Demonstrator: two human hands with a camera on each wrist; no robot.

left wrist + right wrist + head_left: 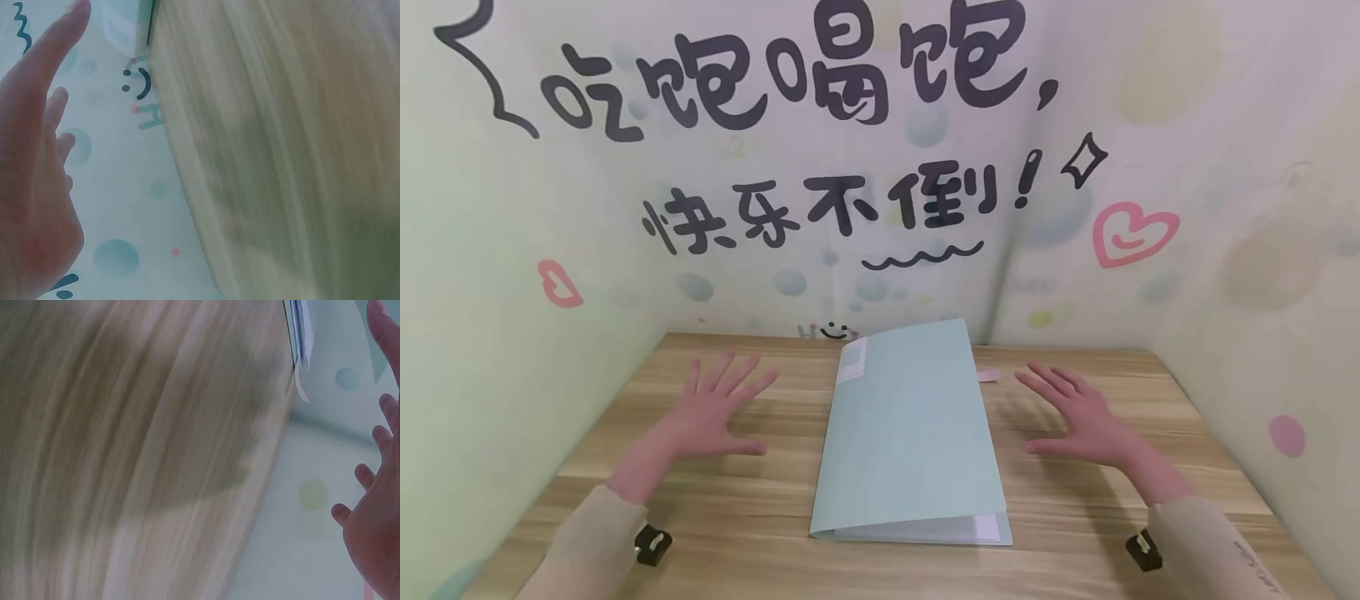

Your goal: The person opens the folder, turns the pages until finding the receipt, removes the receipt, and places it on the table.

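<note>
A pale blue-green folder [910, 425] lies on the wooden table between the two hands, its cover slightly lifted at the near edge so that white sheets [925, 531] show inside. A white label [852, 360] sits at its upper left corner, and a pinkish tab [988, 376] sticks out on the right side. To the left of the folder, my left hand [715, 412] is held with fingers spread, apart from it. My right hand [1078, 417] is on the other side, fingers stretched toward the folder and holding nothing. Shadows of both hands fall on the wood.
The wooden table [722, 525] ends at a printed cloth wall [760, 292] at the back, with similar walls on the left and right. Small black devices [652, 544] are strapped at both wrists under light sleeves [591, 533].
</note>
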